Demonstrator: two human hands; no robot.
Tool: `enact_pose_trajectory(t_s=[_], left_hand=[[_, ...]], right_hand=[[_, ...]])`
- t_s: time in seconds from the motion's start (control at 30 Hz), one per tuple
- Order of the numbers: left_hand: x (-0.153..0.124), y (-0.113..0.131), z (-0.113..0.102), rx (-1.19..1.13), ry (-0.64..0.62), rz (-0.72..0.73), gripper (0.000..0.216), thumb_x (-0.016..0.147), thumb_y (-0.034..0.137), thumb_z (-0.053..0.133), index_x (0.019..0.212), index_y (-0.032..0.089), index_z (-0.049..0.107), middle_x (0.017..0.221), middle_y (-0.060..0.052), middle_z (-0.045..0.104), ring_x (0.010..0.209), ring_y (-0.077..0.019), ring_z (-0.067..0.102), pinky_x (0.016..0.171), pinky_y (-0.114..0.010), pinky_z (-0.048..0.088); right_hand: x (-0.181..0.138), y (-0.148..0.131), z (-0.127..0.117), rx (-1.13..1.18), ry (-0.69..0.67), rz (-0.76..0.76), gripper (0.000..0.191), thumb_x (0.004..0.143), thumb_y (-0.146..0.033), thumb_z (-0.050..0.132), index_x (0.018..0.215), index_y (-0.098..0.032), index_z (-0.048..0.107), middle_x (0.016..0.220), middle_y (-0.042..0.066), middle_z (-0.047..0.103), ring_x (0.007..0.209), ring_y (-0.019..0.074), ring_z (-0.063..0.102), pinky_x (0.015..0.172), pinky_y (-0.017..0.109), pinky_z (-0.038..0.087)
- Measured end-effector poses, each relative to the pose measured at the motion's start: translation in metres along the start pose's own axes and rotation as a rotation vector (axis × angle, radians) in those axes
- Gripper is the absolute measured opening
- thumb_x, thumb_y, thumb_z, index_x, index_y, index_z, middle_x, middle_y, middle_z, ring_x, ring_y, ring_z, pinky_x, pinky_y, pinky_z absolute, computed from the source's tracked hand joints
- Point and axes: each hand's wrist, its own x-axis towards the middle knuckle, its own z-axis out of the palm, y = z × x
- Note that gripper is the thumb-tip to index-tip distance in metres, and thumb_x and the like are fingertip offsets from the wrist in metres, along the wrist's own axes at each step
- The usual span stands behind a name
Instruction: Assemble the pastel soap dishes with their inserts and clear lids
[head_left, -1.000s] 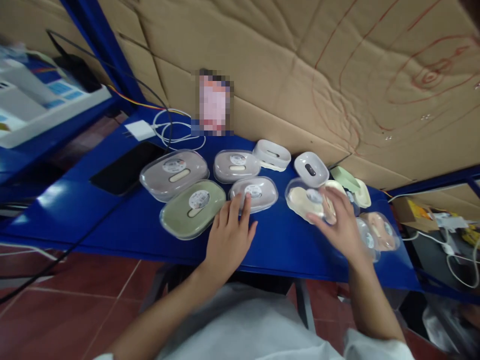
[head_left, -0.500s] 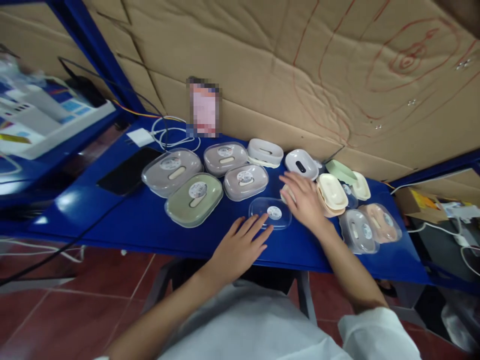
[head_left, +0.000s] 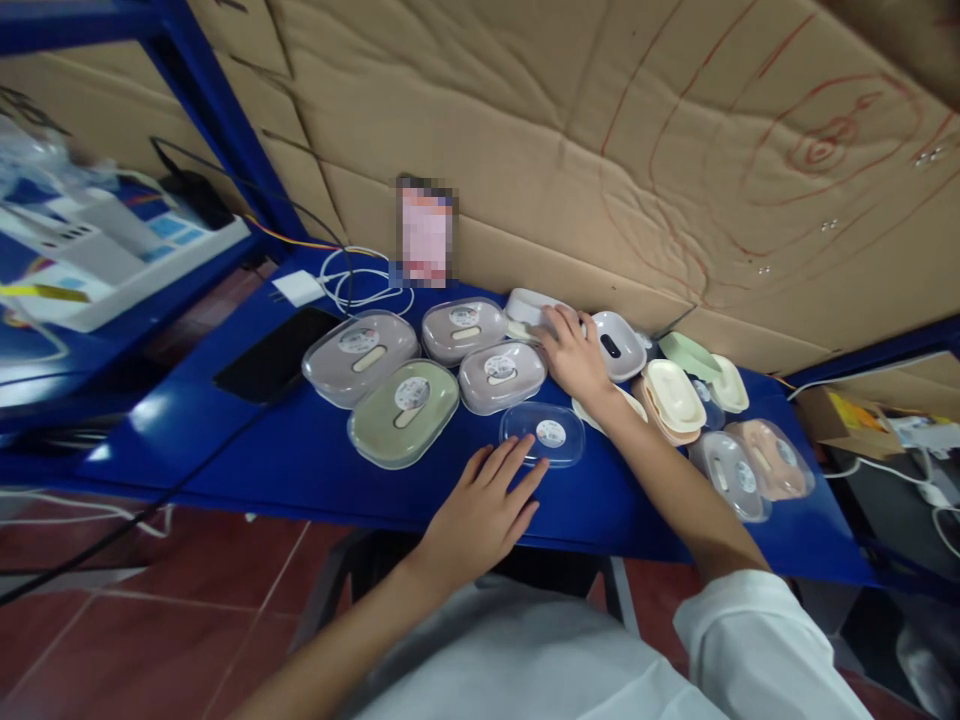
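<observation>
Clear plastic lid (head_left: 555,438) lies flat toward the near edge of the blue counter (head_left: 285,465); the left hand (head_left: 480,505), spread wide and gripping nothing, has its fingertips at the lid's left rim. Fingers half bent, the right hand (head_left: 576,350) is over the white dish (head_left: 527,304), grip untellable, a grey dish (head_left: 628,352) close beside. Bare counter separates lid and near edge.

The right hand (head_left: 576,352) hides part of the white dish (head_left: 531,304); I can't make out its grip. Print on the clear lid (head_left: 546,433) is too small for me to read.
</observation>
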Motion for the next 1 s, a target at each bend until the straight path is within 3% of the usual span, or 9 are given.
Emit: enact_pose_trajectory(t_s=[0.1,0.2,0.37,0.53,0.63,0.73,0.83,1.0], left_hand=[[0.0,-0.001,0.001,0.001,0.013,0.002,0.046,0.111,0.032,0.051,0.155,0.019,0.058,0.166,-0.016,0.052,0.147,-0.0334,0.054,0.118,-0.053,0.046],[-0.001,-0.001,0.001,-0.003,0.021,-0.011,0.046,0.111,0.032,0.05,0.155,0.02,0.059,0.166,-0.015,0.052,0.146,-0.0332,0.056,0.116,-0.053,0.047],[0.003,0.001,0.005,-0.024,0.021,-0.078,0.05,0.11,0.031,0.052,0.159,0.02,0.054,0.17,-0.017,0.047,0.15,-0.035,0.053,0.117,-0.055,0.049],[0.009,-0.002,0.004,-0.097,0.039,-0.111,0.062,0.108,0.03,0.057,0.166,0.015,0.041,0.174,-0.023,0.037,0.157,-0.0395,0.045,0.121,-0.057,0.048],[0.003,-0.004,-0.002,-0.2,0.181,-0.145,0.062,0.107,0.026,0.058,0.165,0.014,0.039,0.17,-0.023,0.042,0.158,-0.0351,0.044,0.121,-0.051,0.051],[-0.008,-0.008,-0.008,-0.215,0.233,-0.085,0.051,0.106,0.027,0.063,0.155,0.02,0.052,0.164,-0.019,0.049,0.156,-0.0332,0.046,0.121,-0.05,0.051],[-0.017,-0.011,-0.01,-0.152,0.121,0.073,0.034,0.105,0.029,0.066,0.138,0.022,0.066,0.155,-0.014,0.061,0.148,-0.0321,0.054,0.121,-0.051,0.05],[-0.019,-0.014,-0.011,-0.169,0.008,0.123,0.032,0.104,0.036,0.069,0.13,0.019,0.07,0.146,-0.015,0.068,0.142,-0.03,0.061,0.121,-0.05,0.051]], right_hand=[[-0.001,0.01,-0.002,0.016,-0.036,0.07,0.032,0.105,-0.026,0.06,0.133,-0.017,0.072,0.171,0.019,0.043,0.16,0.0388,0.035,0.13,0.069,0.022],[-0.002,0.021,-0.005,0.069,-0.053,0.074,0.024,0.106,-0.029,0.059,0.117,-0.021,0.079,0.161,0.017,0.054,0.157,0.0374,0.041,0.128,0.067,0.026],[-0.016,0.035,-0.026,0.281,0.065,0.148,0.026,0.104,-0.042,0.063,0.111,-0.024,0.08,0.151,0.015,0.058,0.154,0.0402,0.045,0.123,0.067,0.033],[-0.074,0.015,-0.075,0.528,0.125,0.175,0.021,0.103,-0.046,0.064,0.105,-0.029,0.076,0.143,0.01,0.062,0.139,0.0313,0.061,0.12,0.056,0.047],[-0.129,-0.022,-0.094,0.542,0.129,0.186,0.011,0.1,-0.04,0.07,0.109,-0.035,0.075,0.136,0.008,0.068,0.133,0.0311,0.066,0.113,0.057,0.054],[-0.175,-0.059,-0.095,0.516,0.054,0.039,0.022,0.098,-0.033,0.074,0.119,-0.04,0.074,0.128,0.005,0.075,0.127,0.0314,0.071,0.11,0.06,0.056],[-0.192,-0.073,-0.087,0.518,-0.027,-0.078,0.031,0.102,-0.036,0.069,0.132,-0.043,0.07,0.132,0.003,0.077,0.126,0.0301,0.072,0.111,0.059,0.056],[-0.164,-0.03,-0.076,0.409,0.047,0.104,0.035,0.108,-0.033,0.054,0.14,-0.037,0.068,0.136,0.006,0.076,0.13,0.0294,0.07,0.109,0.054,0.056]])
